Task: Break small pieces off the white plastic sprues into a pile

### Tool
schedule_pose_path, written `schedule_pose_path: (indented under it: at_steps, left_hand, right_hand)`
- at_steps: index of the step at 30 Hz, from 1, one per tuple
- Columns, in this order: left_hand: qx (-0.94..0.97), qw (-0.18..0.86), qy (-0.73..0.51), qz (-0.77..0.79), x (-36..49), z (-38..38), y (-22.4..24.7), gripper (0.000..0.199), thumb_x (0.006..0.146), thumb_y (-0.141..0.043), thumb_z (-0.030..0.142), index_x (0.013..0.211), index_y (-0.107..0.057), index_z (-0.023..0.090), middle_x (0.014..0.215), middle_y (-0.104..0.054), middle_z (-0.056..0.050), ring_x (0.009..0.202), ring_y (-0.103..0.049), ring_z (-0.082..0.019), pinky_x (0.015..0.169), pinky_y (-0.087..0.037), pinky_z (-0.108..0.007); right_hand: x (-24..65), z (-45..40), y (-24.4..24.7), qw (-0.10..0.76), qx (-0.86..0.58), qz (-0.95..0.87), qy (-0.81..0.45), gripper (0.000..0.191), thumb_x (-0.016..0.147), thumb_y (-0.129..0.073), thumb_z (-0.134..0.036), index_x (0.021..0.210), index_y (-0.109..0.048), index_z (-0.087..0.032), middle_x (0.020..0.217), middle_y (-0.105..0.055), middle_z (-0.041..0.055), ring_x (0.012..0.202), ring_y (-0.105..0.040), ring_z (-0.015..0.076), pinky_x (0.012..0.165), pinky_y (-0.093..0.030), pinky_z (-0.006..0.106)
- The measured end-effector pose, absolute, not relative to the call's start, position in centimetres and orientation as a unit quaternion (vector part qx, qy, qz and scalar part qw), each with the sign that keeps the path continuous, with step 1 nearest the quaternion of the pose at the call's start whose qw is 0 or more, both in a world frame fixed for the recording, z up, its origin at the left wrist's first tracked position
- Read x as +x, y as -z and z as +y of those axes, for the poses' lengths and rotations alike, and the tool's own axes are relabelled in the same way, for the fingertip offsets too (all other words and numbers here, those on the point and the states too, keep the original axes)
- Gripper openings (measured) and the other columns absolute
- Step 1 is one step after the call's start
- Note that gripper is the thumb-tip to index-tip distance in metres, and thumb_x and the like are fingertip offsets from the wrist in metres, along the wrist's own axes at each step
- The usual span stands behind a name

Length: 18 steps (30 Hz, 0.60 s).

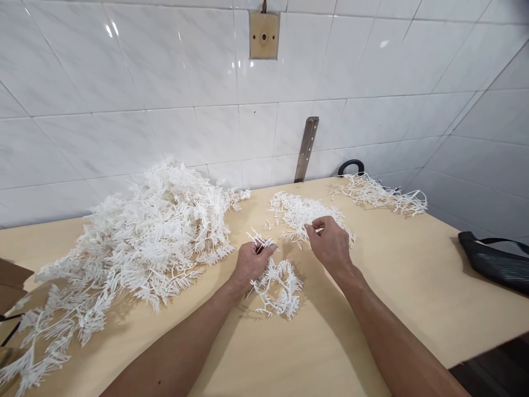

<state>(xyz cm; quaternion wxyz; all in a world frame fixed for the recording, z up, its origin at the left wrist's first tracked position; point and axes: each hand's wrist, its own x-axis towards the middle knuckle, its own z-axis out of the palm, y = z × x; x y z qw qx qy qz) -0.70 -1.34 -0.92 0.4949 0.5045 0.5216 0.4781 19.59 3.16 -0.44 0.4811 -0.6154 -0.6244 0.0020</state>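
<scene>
Head view: a white branching sprig (261, 239) sits gripped between the thumb and fingers of the left hand (253, 264), above the pale wood-toned tabletop (413, 286). The right hand (329, 242) has its fingers curled toward the thumb near a small pile of white clippings (300, 212); whether they pinch anything, I cannot tell. Leftward spreads a large white heap (161, 220); at the far right lie thin bare stems (380, 193) and a black bag (491, 262). Behind, glossy tiled walls (215, 60) meet in a corner, with a yellowed wall plate (264, 47) and an upright metal strip (306, 149).
</scene>
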Motion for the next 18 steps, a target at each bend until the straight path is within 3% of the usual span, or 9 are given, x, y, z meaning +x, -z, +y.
schedule_pose_path:
  at_steps: [7, 12, 18]
  left_hand:
    - [0.536, 0.473, -0.464, 0.522, -0.9, -1.3, 0.5, 0.036, 0.072, -0.070, 0.048, 0.063, -0.057, 0.016, 0.050, -0.043, 0.005, 0.049, -0.038, -0.009, 0.048, -0.030, -0.022]
    - [0.559, 0.447, -0.459, 0.527, -0.8, -1.5, 0.2, 0.034, 0.075, -0.067, 0.046, 0.064, -0.059, 0.015, 0.055, -0.045, 0.004, 0.052, -0.036, -0.009, 0.049, -0.028, -0.021]
    - [0.562, 0.446, -0.450, 0.532, -0.8, -1.5, 0.3, 0.032, 0.075, -0.065, 0.045, 0.066, -0.061, 0.015, 0.056, -0.046, 0.004, 0.052, -0.036, -0.009, 0.049, -0.027, -0.021]
  right_hand:
    - [16.4, 0.6, -0.6, 0.457, -0.417, -0.778, -0.111, 0.011, 0.090, -0.056, -0.025, 0.091, -0.066, -0.021, 0.090, -0.071, 0.0044, 0.063, -0.062, 0.0131, 0.059, -0.051, 0.026]
    - [15.9, 0.3, -0.2, 0.431, -0.399, -0.801, -0.120, 0.010, 0.090, -0.058, -0.023, 0.096, -0.067, -0.020, 0.096, -0.069, 0.0049, 0.060, -0.061, 0.0113, 0.062, -0.053, 0.029]
    - [16.1, 0.3, 0.0, 0.419, -0.372, -0.815, -0.145, 0.017, 0.091, -0.052, -0.017, 0.100, -0.066, -0.021, 0.098, -0.068, 0.0065, 0.072, -0.065, 0.0145, 0.064, -0.054, 0.029]
